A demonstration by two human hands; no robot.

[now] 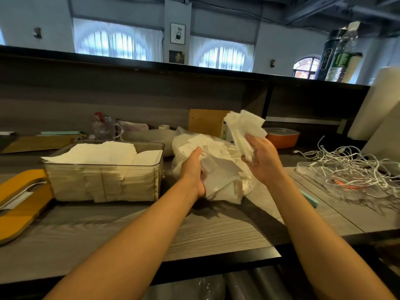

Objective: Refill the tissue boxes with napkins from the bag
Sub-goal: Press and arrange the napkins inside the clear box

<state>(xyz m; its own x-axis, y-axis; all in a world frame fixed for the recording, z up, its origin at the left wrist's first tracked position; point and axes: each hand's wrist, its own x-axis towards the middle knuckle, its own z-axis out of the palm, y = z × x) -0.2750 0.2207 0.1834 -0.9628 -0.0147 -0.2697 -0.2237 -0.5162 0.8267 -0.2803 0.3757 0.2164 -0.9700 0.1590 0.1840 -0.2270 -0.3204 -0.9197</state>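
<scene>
A clear plastic bag (218, 167) stuffed with white napkins lies on the grey counter at centre. My left hand (192, 169) grips the bag's left side. My right hand (260, 159) is raised just right of the bag and holds a bunch of white napkins (244, 128) above it. To the left stands a transparent tissue box (104, 185), open on top and filled with stacked napkins up to its rim. An orange tissue box (282, 137) with a white lid sits behind my right hand.
A yellow lid (20, 204) lies at the left edge. A tangle of white cables (350, 167) on a clear tray fills the right side. A glass mug (106, 128), a grey dish and a wooden board stand at the back under a dark shelf.
</scene>
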